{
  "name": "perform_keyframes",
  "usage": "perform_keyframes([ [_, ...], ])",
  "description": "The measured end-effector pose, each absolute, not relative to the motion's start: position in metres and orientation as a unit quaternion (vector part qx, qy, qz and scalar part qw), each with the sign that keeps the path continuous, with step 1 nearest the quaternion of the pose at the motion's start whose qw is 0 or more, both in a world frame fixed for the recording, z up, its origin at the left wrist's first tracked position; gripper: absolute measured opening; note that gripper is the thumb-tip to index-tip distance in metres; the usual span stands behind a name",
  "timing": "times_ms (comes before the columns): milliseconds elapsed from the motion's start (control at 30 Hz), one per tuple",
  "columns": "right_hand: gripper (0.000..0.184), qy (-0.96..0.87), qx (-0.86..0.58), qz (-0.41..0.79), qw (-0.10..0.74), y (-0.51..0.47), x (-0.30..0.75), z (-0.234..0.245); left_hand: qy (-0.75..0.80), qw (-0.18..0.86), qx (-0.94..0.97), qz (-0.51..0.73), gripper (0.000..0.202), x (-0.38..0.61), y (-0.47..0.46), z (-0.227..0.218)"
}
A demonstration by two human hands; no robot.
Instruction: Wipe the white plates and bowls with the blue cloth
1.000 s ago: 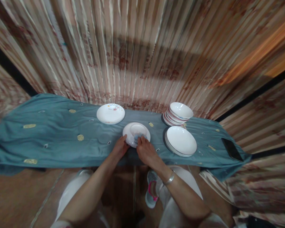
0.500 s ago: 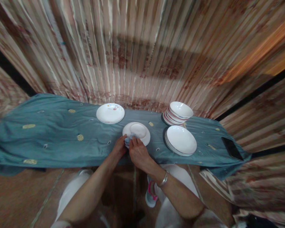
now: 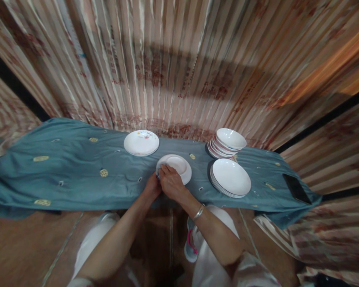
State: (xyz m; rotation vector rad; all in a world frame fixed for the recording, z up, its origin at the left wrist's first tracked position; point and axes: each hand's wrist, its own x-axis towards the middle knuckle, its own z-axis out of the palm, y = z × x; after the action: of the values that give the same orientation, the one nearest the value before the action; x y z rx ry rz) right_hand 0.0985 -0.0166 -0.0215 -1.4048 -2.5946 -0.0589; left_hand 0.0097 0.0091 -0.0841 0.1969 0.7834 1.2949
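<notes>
A white plate (image 3: 180, 164) lies upside down near the front of the cloth-covered table, its raised foot ring facing up. My left hand (image 3: 153, 184) grips the plate's near left rim, its fingers partly hidden. A light blue-grey cloth (image 3: 157, 170) shows as a small bit at the plate's left edge. Pressed over that cloth, my right hand (image 3: 170, 179) has its fingers closed and rests on the plate's left side; most of the cloth is covered by it.
A floral plate (image 3: 141, 142) sits at the back left, apparently on another. To the right are a stack of white plates (image 3: 231, 177) and a stack of bowls (image 3: 231, 138). A black phone (image 3: 296, 188) lies at the right end of the blue-green tablecloth (image 3: 77, 171). Behind hangs a striped curtain (image 3: 173, 79).
My right hand has moved the cloth from the plate's near side to its left edge, and less of the cloth shows. My left hand stays at the near left rim.
</notes>
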Motion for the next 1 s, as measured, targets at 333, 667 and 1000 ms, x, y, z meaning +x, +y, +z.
perform_keyframes([
  [333, 0.029, -0.862, -0.497, -0.012, 0.1, 0.022, 0.098, -0.026, 0.398, 0.723, 0.001, 0.564, 0.034, 0.01, -0.001, -0.055],
  [667, 0.035, -0.841, -0.534, -0.01, 0.083, 0.049, 0.121, -0.026, 0.455, 0.708, 0.01, 0.541, 0.024, 0.013, -0.006, -0.039],
  [1000, 0.045, -0.81, -0.582, -0.003, 0.078, 0.045, 0.155, -0.039, 0.472, 0.704, 0.033, 0.53, 0.019, 0.012, -0.003, -0.049],
])
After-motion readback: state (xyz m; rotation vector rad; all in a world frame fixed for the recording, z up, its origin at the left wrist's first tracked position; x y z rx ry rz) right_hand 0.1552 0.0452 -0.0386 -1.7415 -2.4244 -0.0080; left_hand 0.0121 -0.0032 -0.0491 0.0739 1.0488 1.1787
